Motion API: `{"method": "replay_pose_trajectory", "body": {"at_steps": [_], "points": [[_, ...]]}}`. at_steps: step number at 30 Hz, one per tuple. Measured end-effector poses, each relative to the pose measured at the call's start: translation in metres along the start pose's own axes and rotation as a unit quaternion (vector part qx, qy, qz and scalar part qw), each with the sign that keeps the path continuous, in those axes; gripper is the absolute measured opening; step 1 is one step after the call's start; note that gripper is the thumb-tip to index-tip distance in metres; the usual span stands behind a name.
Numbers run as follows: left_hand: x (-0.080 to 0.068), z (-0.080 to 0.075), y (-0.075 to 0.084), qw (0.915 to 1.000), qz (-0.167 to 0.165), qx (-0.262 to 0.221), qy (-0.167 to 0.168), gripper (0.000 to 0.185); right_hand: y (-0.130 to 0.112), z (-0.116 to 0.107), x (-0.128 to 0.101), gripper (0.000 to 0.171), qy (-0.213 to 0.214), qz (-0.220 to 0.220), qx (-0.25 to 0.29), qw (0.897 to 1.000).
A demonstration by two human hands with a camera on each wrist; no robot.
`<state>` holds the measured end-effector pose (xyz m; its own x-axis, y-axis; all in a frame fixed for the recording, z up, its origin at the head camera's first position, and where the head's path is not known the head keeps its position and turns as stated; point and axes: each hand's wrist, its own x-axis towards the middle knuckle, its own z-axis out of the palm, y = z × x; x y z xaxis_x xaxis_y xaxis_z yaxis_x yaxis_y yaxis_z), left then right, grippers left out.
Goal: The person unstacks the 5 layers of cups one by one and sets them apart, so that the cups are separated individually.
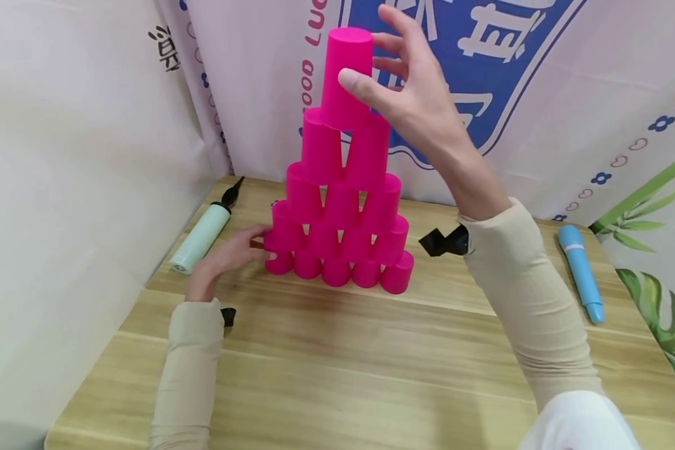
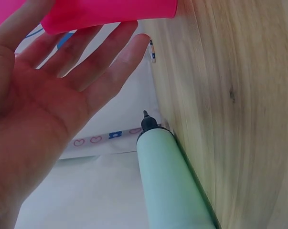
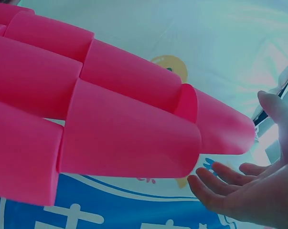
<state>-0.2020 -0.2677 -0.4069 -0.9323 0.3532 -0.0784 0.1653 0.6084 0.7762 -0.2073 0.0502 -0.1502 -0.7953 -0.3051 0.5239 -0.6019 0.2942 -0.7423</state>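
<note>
Upside-down pink cups (image 1: 337,240) stand stacked as a pyramid on the wooden table, each row shorter than the one below. One top cup (image 1: 345,81) rests across the two cups beneath it. My right hand (image 1: 413,87) is beside this top cup, thumb and fingers spread around it. In the right wrist view, a gap shows between the right hand (image 3: 258,186) and the top cup (image 3: 225,124). At the pyramid's lower left, my left hand (image 1: 230,253) has its fingers extended against or close by the end cups; exact contact is unclear.
Left of the pyramid lies a mint-green cylinder with a black nozzle (image 1: 202,237), like a hand pump. A blue tube-shaped object (image 1: 582,272) lies near the table's right side. Behind the pyramid hangs a printed cloth (image 1: 264,75); a white sheet (image 1: 90,156) borders the left.
</note>
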Motion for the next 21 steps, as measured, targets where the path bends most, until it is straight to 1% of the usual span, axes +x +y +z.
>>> {"method": "replay_pose_trajectory", "body": {"at_steps": [4,11,15,18,21], "points": [[0.000,0.002,-0.002,0.9999,0.000,-0.014,-0.006,0.058,0.004,0.008,0.003,0.084,-0.004,0.008,0.013,1.000],[0.004,0.007,-0.006,0.9998,-0.012,0.005,-0.013,0.059,0.009,0.013,0.002,0.081,0.005,0.002,0.027,1.000],[0.006,0.012,-0.006,0.9997,-0.015,-0.005,-0.019,0.058,0.011,0.015,0.001,0.078,0.011,-0.002,0.025,1.000],[0.007,0.014,-0.006,0.9996,-0.020,-0.014,-0.017,0.061,0.011,0.016,0.002,0.076,0.015,-0.005,0.020,1.000],[0.005,0.015,-0.006,0.9992,-0.027,-0.024,-0.017,0.067,0.009,0.018,0.003,0.075,0.024,-0.018,0.022,0.999]]}}
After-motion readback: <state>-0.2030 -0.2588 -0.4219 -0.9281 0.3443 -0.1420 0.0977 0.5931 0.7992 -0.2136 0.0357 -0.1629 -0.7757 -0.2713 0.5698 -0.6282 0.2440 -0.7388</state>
